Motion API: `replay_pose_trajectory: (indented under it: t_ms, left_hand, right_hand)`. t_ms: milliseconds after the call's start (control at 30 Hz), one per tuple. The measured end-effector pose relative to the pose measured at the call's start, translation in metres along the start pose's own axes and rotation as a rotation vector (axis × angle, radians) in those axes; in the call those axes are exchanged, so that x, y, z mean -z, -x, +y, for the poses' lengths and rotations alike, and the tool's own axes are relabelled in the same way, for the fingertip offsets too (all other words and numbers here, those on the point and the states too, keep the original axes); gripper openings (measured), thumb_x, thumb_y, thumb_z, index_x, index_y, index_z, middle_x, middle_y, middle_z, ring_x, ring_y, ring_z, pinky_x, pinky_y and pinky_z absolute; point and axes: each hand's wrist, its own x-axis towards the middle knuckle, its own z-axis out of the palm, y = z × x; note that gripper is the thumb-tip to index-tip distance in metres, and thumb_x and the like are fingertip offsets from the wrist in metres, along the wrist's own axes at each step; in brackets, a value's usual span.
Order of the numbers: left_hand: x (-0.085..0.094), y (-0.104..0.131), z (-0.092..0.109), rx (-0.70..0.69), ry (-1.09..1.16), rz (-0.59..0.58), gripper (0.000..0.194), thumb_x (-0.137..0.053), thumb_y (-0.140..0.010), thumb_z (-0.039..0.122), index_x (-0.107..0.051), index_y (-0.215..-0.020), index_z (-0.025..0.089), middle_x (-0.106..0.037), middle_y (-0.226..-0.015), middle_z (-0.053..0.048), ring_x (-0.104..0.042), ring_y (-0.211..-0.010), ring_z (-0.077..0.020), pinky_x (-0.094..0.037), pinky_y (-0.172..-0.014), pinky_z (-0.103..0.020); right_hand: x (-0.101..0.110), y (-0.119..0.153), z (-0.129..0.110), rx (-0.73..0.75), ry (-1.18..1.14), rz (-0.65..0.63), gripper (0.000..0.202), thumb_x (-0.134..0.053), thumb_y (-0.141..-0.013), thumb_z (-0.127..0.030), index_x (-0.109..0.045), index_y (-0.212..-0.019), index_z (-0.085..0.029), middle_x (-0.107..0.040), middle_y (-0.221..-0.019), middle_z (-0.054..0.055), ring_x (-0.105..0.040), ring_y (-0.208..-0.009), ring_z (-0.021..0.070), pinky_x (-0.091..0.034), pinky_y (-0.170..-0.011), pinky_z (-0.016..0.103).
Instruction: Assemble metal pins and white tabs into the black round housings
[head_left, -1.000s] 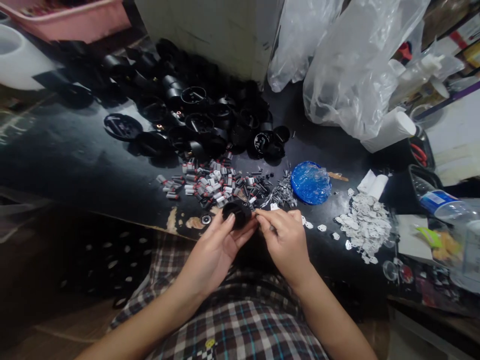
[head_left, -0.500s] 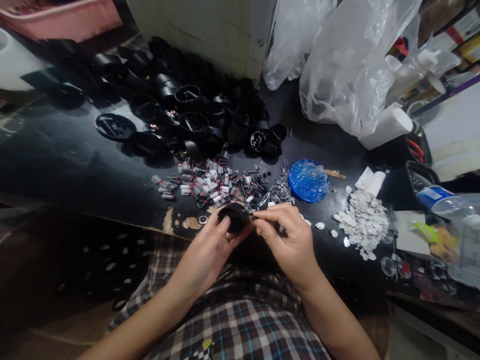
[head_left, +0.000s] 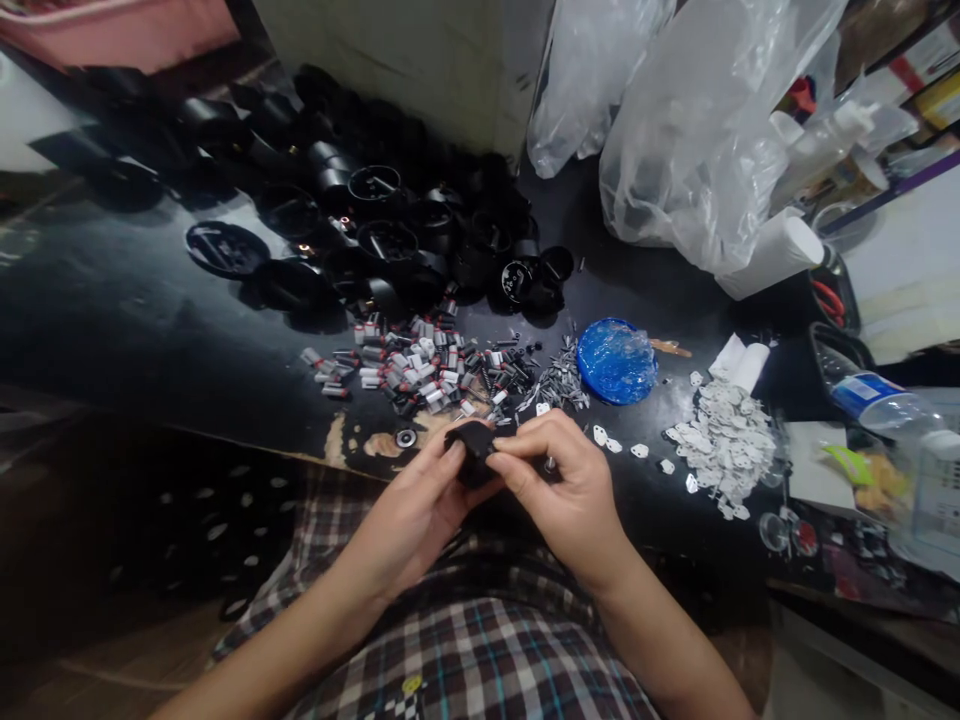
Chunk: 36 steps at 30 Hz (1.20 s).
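Observation:
My left hand (head_left: 424,500) is closed round a black round plastic housing (head_left: 472,452), with the thumb on its near side. At the housing's right side my right hand (head_left: 562,490) pinches with thumb and forefinger; what lies between those fingertips is hidden. A small shiny metal piece (head_left: 551,464) shows among the right hand's curled fingers. Just beyond the hands lie a heap of grey and white cylinders with red bands (head_left: 416,365) and a pile of small metal pins (head_left: 559,380). One small ring-shaped part (head_left: 406,438) rests near the table edge.
Many black housings (head_left: 382,240) crowd the back left of the black table (head_left: 247,380). A blue lid (head_left: 616,362) with clear gel stands right of centre, beside a wooden stick (head_left: 671,348). Further right are flat white metal plates (head_left: 724,440), a plastic bottle (head_left: 885,400) and plastic bags (head_left: 675,130).
The housing has turned in my left hand, so its open hollow no longer faces up. My right hand has shifted slightly left, with its fingertips closer against the housing.

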Motion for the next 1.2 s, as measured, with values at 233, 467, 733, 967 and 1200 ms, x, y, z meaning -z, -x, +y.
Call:
replay_pose_trajectory:
  t_ms: [233,467,733,967,1200]
  left_hand:
    - [0.006,0.000,0.009,0.116,-0.117,-0.119,0.021,-0.081,-0.073,0.034,-0.077,-0.091,0.024,-0.074,-0.081,0.000,-0.069,-0.069,-0.0134,-0.061,-0.063,-0.021]
    - [0.010,-0.003,0.003,0.057,-0.108,-0.090,0.015,-0.075,-0.080,0.031,-0.076,-0.094,0.026,-0.075,-0.093,-0.001,-0.069,-0.079,-0.0143,-0.060,-0.070,-0.023]
    - [0.013,-0.007,0.003,0.054,-0.144,-0.027,0.019,-0.075,-0.079,0.032,-0.074,-0.096,0.025,-0.075,-0.099,-0.004,-0.070,-0.088,-0.0213,-0.062,-0.079,-0.035]
    - [0.015,-0.011,0.014,-0.060,-0.188,0.126,0.015,-0.072,-0.082,0.033,-0.073,-0.093,0.023,-0.072,-0.093,-0.003,-0.070,-0.086,-0.0204,-0.061,-0.086,-0.037]
    - [0.017,-0.011,0.016,-0.037,-0.192,0.118,0.019,-0.073,-0.081,0.031,-0.072,-0.098,0.022,-0.073,-0.097,-0.002,-0.070,-0.087,-0.0180,-0.060,-0.086,-0.034]
  right_hand:
    - [0.009,0.000,-0.007,-0.351,-0.277,-0.144,0.015,-0.075,-0.079,-0.029,-0.061,-0.079,-0.023,-0.058,-0.072,-0.006,-0.054,-0.065,0.0103,-0.044,-0.061,0.025]
    - [0.006,0.010,-0.010,0.154,0.361,-0.002,0.005,-0.063,-0.092,-0.020,-0.067,-0.090,-0.022,-0.071,-0.084,-0.003,-0.063,-0.081,0.0129,-0.037,-0.079,0.035]
    - [0.013,0.005,-0.012,0.149,0.524,-0.169,0.009,-0.058,-0.095,-0.026,-0.066,-0.098,-0.022,-0.071,-0.093,-0.001,-0.064,-0.085,0.0136,-0.036,-0.078,0.036]
    - [0.017,0.000,-0.007,-0.203,0.474,-0.376,0.026,-0.055,-0.087,-0.007,-0.055,-0.111,-0.018,-0.058,-0.113,0.007,-0.060,-0.095,0.0184,-0.051,-0.081,0.034]
    - [0.021,-0.001,-0.009,-0.143,0.316,-0.322,0.031,-0.057,-0.091,-0.018,-0.057,-0.122,-0.024,-0.065,-0.109,0.003,-0.062,-0.099,0.0165,-0.052,-0.090,0.032]
